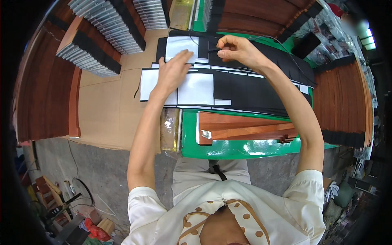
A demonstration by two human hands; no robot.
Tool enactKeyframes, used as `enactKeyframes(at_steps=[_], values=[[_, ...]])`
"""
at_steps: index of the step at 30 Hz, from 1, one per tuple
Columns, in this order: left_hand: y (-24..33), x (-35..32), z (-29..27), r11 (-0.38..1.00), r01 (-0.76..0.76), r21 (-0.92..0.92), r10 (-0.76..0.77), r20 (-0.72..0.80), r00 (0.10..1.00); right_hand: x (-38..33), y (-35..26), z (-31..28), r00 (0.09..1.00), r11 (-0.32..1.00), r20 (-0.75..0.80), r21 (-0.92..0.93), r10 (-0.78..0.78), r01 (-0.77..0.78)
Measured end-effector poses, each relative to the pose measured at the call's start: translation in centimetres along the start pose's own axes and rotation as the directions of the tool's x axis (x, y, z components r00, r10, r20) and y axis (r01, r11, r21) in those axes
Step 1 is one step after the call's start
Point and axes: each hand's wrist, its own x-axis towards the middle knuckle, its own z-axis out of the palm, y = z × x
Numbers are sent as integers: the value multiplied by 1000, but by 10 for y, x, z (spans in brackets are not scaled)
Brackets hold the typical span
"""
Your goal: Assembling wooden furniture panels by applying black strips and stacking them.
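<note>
My left hand [174, 70] reaches over two rows of black sheets, fingers apart and slightly blurred. Its fingertips lie over a white rectangle [178, 45] in the far row, and the wrist passes above the near row, where another white rectangle [196, 88] shows. To the right, my right hand [237, 50] is raised over the far black sheet [249, 51]. Its thumb and forefinger pinch what looks like a thin black strip [213, 50], dark against the dark sheet. The near black sheet [241, 92] lies closer to me.
Reddish-brown boards [245, 125] lie on the green tabletop [241, 152] nearest me. Stacked boards [45, 98] stand at the left on brown cardboard [118, 118]. More stacks rise at the right [341, 102] and the back [261, 16]. A thin black cord [286, 50] crosses the far sheets.
</note>
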Motion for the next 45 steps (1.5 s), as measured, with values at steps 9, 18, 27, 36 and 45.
enactKeyframes(at_steps=[9, 18, 27, 36, 45], values=[[107, -30, -92, 877, -284, -388, 124, -389, 913, -109, -50, 39, 979, 604, 46, 781, 199, -160], [149, -71, -113, 849, -476, -231, 315, -502, 806, -184, -72, 57, 975, 542, 45, 826, 216, -158], [171, -128, -117, 807, -290, -514, 140, -311, 940, -225, -77, 90, 853, 875, -263, -323, -450, 362], [150, -146, -107, 788, -254, -560, 130, -252, 959, -216, -77, 112, 834, 813, -210, -434, -510, 388], [123, -123, -99, 738, 90, -669, -193, -81, 978, -176, -69, 105, 813, 907, -436, -338, -386, 250]])
